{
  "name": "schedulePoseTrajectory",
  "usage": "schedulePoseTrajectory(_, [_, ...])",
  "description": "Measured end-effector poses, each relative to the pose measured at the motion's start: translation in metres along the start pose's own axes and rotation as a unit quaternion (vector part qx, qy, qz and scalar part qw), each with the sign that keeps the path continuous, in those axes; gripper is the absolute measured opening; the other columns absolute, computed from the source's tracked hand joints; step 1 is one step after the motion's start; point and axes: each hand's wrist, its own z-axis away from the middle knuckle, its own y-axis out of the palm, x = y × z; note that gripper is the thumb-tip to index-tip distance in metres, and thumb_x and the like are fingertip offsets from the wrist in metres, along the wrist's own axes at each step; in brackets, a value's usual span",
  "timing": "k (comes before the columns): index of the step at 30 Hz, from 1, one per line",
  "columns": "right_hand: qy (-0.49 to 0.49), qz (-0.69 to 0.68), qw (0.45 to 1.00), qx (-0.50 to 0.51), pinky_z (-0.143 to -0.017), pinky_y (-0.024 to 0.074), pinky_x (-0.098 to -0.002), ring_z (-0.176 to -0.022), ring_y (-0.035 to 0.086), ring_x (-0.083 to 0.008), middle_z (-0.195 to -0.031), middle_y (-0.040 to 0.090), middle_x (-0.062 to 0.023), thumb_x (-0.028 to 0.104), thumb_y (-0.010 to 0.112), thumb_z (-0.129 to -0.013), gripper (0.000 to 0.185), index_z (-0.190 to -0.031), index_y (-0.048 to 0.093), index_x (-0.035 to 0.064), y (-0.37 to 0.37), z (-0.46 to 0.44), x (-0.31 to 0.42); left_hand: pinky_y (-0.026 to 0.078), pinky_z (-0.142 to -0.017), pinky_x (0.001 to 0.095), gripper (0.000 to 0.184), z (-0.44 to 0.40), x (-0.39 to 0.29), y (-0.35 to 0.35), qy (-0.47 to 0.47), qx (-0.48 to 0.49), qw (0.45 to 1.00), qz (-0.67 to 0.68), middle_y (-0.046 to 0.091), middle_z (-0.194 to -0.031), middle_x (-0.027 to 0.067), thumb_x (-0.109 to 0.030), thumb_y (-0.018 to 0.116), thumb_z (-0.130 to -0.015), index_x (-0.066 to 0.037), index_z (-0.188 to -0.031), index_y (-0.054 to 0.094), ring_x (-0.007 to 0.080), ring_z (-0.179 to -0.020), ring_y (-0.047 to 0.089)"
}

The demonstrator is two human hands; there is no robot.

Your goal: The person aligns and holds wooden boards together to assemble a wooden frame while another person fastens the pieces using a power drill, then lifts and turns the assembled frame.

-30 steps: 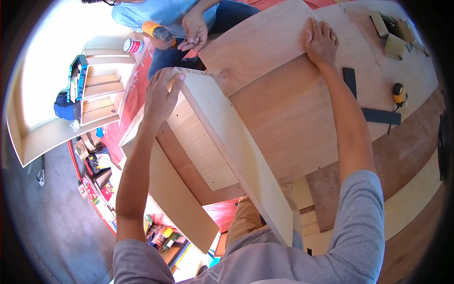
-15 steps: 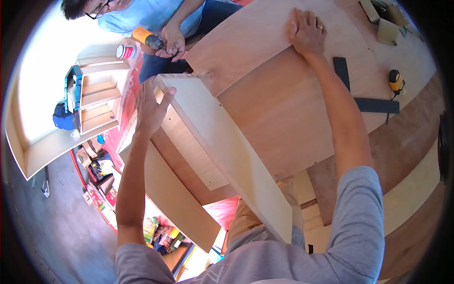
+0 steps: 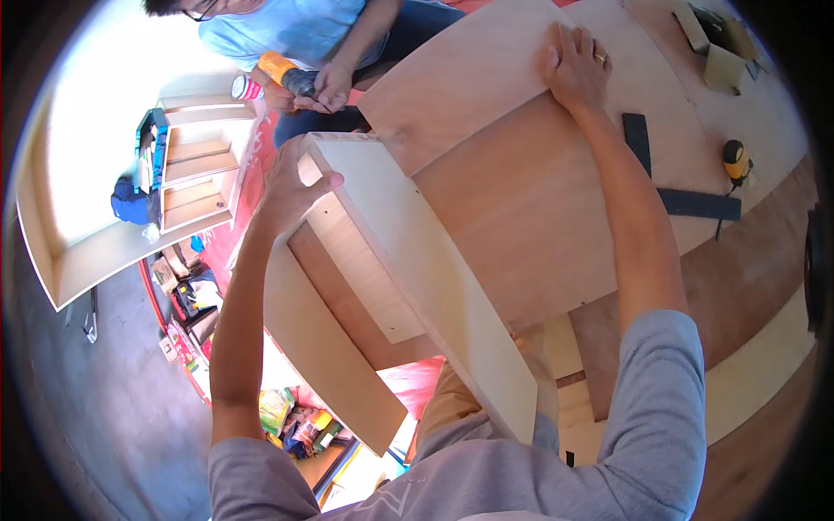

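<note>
the pale wooden frame [image 3: 434, 269] stands on edge in front of the person, its far corner held by the left hand [image 3: 288, 187], thumb over the rim. just right of it lies a broad wooden panel [image 3: 530, 217], with a thin sheet [image 3: 460, 82] along its far part. the right hand [image 3: 580, 74] lies on the sheet, fingers slightly spread. farther right are a tape measure [image 3: 736, 162] and black strips [image 3: 699, 204]; across, another person [image 3: 287, 35] holds an orange drill [image 3: 291, 76].

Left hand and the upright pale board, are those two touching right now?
Touching. The head view shows the left hand at the far end of the pale board, its thumb lying against the board's edge.
</note>
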Motion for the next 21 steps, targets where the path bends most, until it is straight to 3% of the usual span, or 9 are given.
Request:
schedulePoseTrajectory(2, [-0.002,-0.004,0.999,-0.042,-0.104,0.0325,-0.055,-0.125,0.043,-0.0385,-0.14,0.044,-0.0132,0.04,0.047,-0.094,0.049,-0.139,0.048,0.0219,0.012,0.002,-0.004,0.029,-0.11,0.0452,0.096,0.002,-0.004,-0.002,-0.003,-0.011,1.0,0.003,0.045,-0.136,0.0237,-0.059,0.074,-0.073,0.003,-0.137,0.037,0.0353,-0.132,0.039])
schedulePoseTrajectory(21, [0.002,-0.016,1.0,-0.016,-0.103,0.0323,-0.056,-0.123,0.044,-0.0371,-0.137,0.045,-0.013,0.038,0.047,-0.092,0.049,-0.139,0.047,0.0213,0.008,0.0,-0.003,0.038,-0.104,0.0406,0.087,0.008,-0.008,0.007,-0.02,-0.068,0.991,0.116,0.053,-0.124,0.0203,-0.038,0.085,-0.07,0.001,-0.13,0.036,0.0308,-0.121,0.051])
